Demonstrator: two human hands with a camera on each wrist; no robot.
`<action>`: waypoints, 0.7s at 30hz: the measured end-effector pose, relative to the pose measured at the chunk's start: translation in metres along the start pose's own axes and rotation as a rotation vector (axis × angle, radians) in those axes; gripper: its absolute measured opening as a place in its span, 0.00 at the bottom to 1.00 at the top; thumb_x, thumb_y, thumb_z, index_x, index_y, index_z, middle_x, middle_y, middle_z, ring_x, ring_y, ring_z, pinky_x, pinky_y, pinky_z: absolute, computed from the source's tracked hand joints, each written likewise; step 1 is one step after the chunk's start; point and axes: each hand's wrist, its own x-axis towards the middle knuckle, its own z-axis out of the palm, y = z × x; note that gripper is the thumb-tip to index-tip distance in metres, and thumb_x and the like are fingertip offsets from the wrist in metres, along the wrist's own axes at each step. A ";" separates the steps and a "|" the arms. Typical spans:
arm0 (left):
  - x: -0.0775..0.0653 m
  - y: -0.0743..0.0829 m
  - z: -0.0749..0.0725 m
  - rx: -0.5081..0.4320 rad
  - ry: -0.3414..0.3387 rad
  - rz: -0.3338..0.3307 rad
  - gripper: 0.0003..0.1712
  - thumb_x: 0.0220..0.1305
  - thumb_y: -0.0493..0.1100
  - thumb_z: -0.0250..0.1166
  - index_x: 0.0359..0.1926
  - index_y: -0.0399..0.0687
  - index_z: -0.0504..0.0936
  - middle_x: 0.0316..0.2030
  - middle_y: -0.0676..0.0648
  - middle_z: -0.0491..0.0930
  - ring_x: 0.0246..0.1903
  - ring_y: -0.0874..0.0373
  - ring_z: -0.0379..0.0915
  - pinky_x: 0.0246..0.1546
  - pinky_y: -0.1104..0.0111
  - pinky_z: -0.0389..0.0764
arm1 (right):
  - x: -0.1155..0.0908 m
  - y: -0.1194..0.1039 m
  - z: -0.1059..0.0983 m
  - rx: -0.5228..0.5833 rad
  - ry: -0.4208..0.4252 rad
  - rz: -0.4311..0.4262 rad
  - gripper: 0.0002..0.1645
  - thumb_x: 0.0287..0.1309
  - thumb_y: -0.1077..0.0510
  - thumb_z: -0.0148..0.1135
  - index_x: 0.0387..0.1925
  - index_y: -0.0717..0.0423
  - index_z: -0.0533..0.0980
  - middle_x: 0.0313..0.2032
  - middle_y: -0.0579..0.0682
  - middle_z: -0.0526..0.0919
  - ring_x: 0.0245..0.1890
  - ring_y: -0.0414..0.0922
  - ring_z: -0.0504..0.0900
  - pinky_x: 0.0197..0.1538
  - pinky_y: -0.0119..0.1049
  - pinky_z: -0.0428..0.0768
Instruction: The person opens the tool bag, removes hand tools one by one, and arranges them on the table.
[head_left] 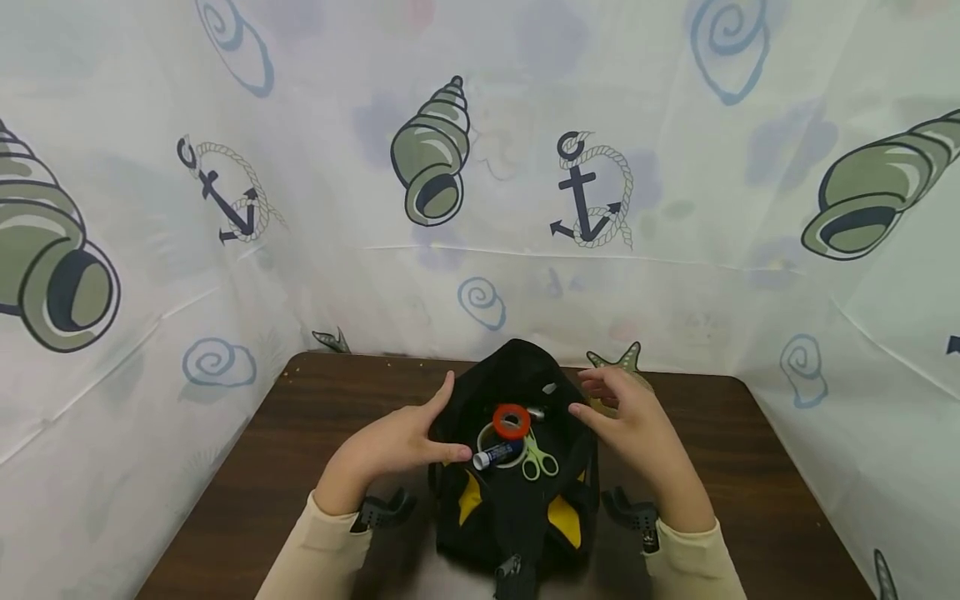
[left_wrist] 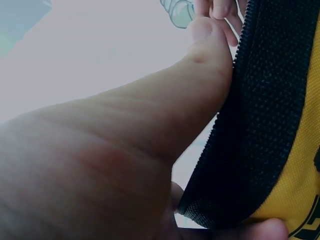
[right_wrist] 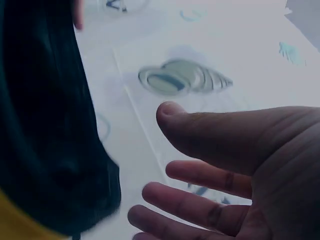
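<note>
A black bag with yellow panels [head_left: 564, 521] stands on the table in the head view, its zipped mouth open upward. Inside lie a red tape roll [head_left: 512, 422], a glue stick [head_left: 498, 454], pale green scissors [head_left: 540, 461] and a pale ring [head_left: 483, 433], partly covered. My left hand [head_left: 390, 446] is spread at the bag's left rim; in the left wrist view its thumb [left_wrist: 200, 75] lies against the zipper edge [left_wrist: 237, 65]. On the other side, my right hand [head_left: 633, 417] is beside the right rim. The right wrist view shows its fingers [right_wrist: 200, 205] loosely extended, apart from the bag [right_wrist: 55, 125].
The brown table [head_left: 300, 467] extends to both sides of the bag. A white cloth printed with shells and anchors [head_left: 315, 167] hangs behind and at the sides. A zipper pull [head_left: 510, 567] hangs at the bag's near end. Small silvery objects [head_left: 536, 412] lie inside too.
</note>
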 end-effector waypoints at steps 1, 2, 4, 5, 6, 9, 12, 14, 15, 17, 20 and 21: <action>0.000 0.001 -0.001 0.001 -0.002 0.001 0.71 0.66 0.75 0.71 0.89 0.69 0.29 0.51 0.53 0.91 0.69 0.44 0.80 0.74 0.40 0.74 | 0.001 -0.004 0.003 0.013 -0.007 -0.015 0.31 0.71 0.54 0.75 0.70 0.55 0.77 0.64 0.58 0.83 0.65 0.57 0.84 0.70 0.60 0.81; 0.000 0.001 -0.001 0.001 -0.004 0.000 0.71 0.66 0.75 0.71 0.89 0.69 0.29 0.50 0.53 0.91 0.69 0.43 0.80 0.74 0.40 0.74 | 0.001 -0.008 0.005 0.019 -0.014 -0.026 0.31 0.70 0.55 0.76 0.70 0.55 0.78 0.64 0.57 0.83 0.65 0.57 0.84 0.69 0.60 0.82; 0.000 0.002 -0.002 0.001 -0.010 0.001 0.71 0.67 0.74 0.70 0.89 0.67 0.28 0.48 0.53 0.91 0.69 0.43 0.80 0.74 0.40 0.74 | 0.002 -0.016 0.008 0.031 -0.027 -0.037 0.30 0.70 0.55 0.76 0.69 0.54 0.78 0.64 0.57 0.83 0.64 0.56 0.85 0.68 0.59 0.83; 0.000 0.002 -0.002 0.001 -0.009 0.001 0.71 0.67 0.74 0.70 0.89 0.67 0.28 0.48 0.53 0.91 0.69 0.43 0.80 0.74 0.39 0.74 | 0.003 -0.020 0.009 0.032 -0.030 -0.040 0.30 0.70 0.55 0.76 0.69 0.53 0.79 0.63 0.56 0.84 0.64 0.55 0.85 0.67 0.58 0.84; 0.001 0.002 -0.002 -0.001 -0.010 -0.001 0.71 0.67 0.74 0.70 0.89 0.67 0.28 0.48 0.53 0.91 0.70 0.43 0.80 0.74 0.39 0.74 | 0.004 -0.025 0.010 0.036 -0.034 -0.042 0.30 0.70 0.54 0.76 0.69 0.52 0.79 0.63 0.56 0.84 0.63 0.55 0.85 0.67 0.57 0.84; 0.001 0.003 -0.001 0.000 -0.005 -0.003 0.72 0.67 0.75 0.70 0.89 0.66 0.28 0.54 0.49 0.90 0.71 0.42 0.78 0.74 0.39 0.74 | 0.009 -0.039 0.009 0.057 -0.052 -0.050 0.28 0.70 0.53 0.75 0.68 0.50 0.79 0.62 0.53 0.85 0.63 0.53 0.86 0.66 0.55 0.85; 0.003 0.003 0.000 -0.004 0.006 -0.013 0.72 0.65 0.76 0.71 0.89 0.67 0.29 0.65 0.43 0.85 0.73 0.41 0.76 0.74 0.39 0.73 | 0.019 -0.050 0.008 0.084 -0.087 -0.051 0.28 0.71 0.50 0.75 0.67 0.48 0.79 0.61 0.51 0.86 0.63 0.53 0.86 0.67 0.55 0.85; 0.004 0.003 0.000 -0.008 0.012 -0.016 0.73 0.65 0.76 0.71 0.89 0.68 0.29 0.71 0.41 0.81 0.74 0.41 0.75 0.74 0.39 0.73 | 0.027 -0.055 0.010 0.092 -0.123 -0.042 0.27 0.71 0.48 0.74 0.67 0.48 0.79 0.61 0.51 0.86 0.63 0.54 0.86 0.68 0.56 0.84; 0.005 0.003 0.000 -0.009 0.013 -0.017 0.73 0.64 0.76 0.71 0.89 0.68 0.29 0.73 0.41 0.79 0.74 0.41 0.75 0.74 0.39 0.73 | 0.032 -0.057 0.012 0.089 -0.146 -0.038 0.28 0.72 0.47 0.74 0.67 0.49 0.79 0.61 0.52 0.86 0.63 0.55 0.86 0.68 0.57 0.84; 0.006 0.002 0.001 -0.012 0.014 -0.018 0.72 0.64 0.77 0.71 0.89 0.69 0.30 0.74 0.41 0.77 0.74 0.42 0.75 0.74 0.39 0.73 | 0.040 -0.058 0.016 0.072 -0.193 -0.012 0.28 0.72 0.46 0.74 0.67 0.50 0.79 0.61 0.53 0.86 0.64 0.55 0.85 0.68 0.57 0.84; 0.006 0.002 0.001 -0.019 0.013 -0.013 0.72 0.64 0.76 0.71 0.89 0.69 0.30 0.73 0.41 0.78 0.73 0.42 0.76 0.74 0.39 0.74 | 0.052 -0.059 0.023 0.026 -0.280 0.043 0.29 0.71 0.45 0.74 0.67 0.51 0.79 0.61 0.55 0.86 0.63 0.56 0.84 0.67 0.57 0.84; 0.006 0.002 0.002 -0.019 0.012 -0.013 0.72 0.64 0.76 0.71 0.89 0.69 0.30 0.72 0.41 0.79 0.72 0.43 0.77 0.73 0.40 0.75 | 0.055 -0.059 0.025 0.004 -0.309 0.064 0.29 0.71 0.45 0.75 0.67 0.51 0.79 0.61 0.56 0.86 0.62 0.56 0.84 0.66 0.57 0.85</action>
